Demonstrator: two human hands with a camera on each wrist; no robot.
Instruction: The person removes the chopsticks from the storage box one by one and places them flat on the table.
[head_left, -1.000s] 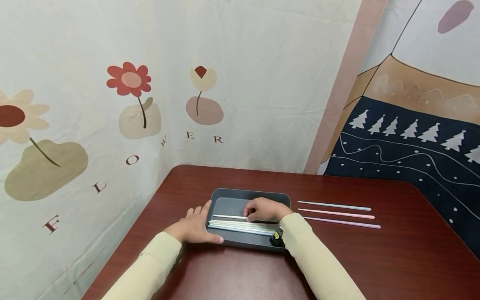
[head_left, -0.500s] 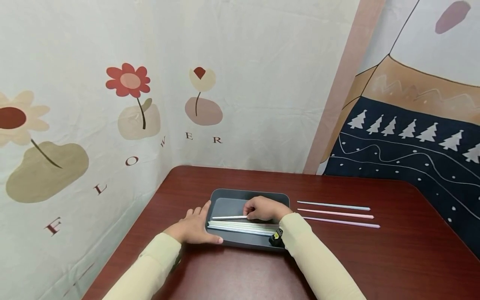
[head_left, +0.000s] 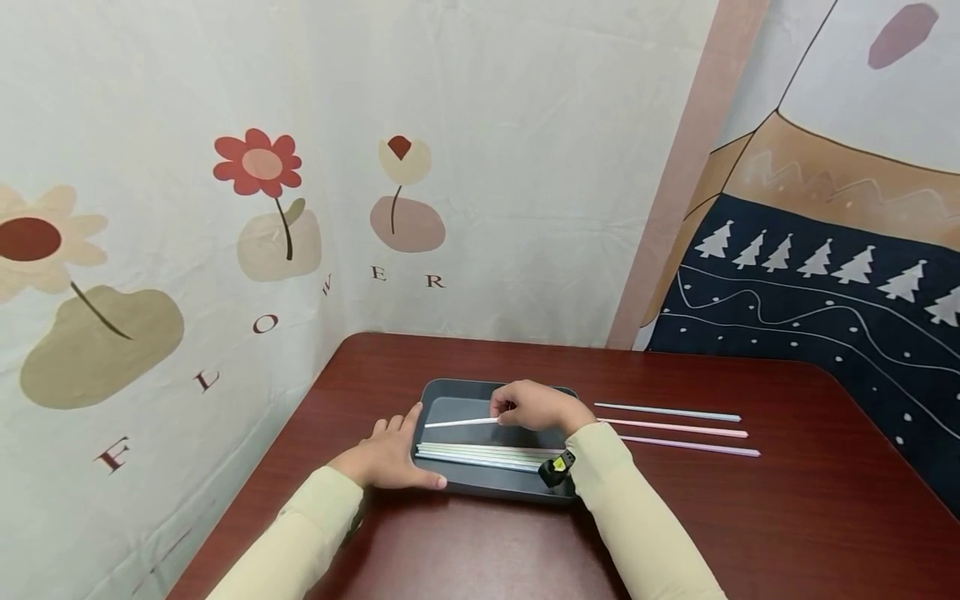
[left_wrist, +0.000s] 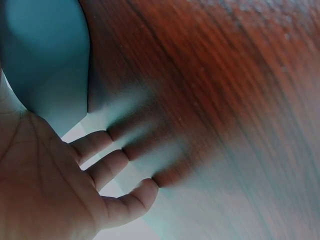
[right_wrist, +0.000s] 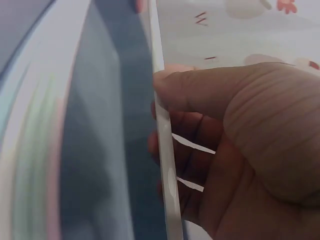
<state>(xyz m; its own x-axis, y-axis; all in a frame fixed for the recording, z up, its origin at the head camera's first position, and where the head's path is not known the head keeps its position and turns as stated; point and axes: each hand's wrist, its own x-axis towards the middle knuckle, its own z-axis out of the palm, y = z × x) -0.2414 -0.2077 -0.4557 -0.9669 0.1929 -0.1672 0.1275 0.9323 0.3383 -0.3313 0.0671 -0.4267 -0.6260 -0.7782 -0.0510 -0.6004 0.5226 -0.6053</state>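
Observation:
My right hand (head_left: 536,407) pinches a white chopstick (head_left: 459,422) between thumb and fingers, over the back half of the grey tray (head_left: 497,493). In the right wrist view the chopstick (right_wrist: 169,170) runs lengthwise past the thumb tip, its lower part in front of the curled fingers. Several pastel chopsticks (head_left: 472,454) lie side by side in the front half of the tray. My left hand (head_left: 387,454) rests against the tray's left end, fingers spread and thumb along the front edge. The left wrist view shows its fingertips (left_wrist: 142,192) at the table beside the tray's outer wall (left_wrist: 55,55).
Right of the tray, three chopsticks lie apart on the brown table (head_left: 787,517): a blue one (head_left: 667,412), a pink one (head_left: 678,427) and a purple one (head_left: 690,447). Printed fabric (head_left: 525,208) hangs behind and to the left of the table.
My right hand has lifted the white chopstick slightly and moved it toward the tray's back, away from the row of pastel chopsticks. The left hand stays in place.

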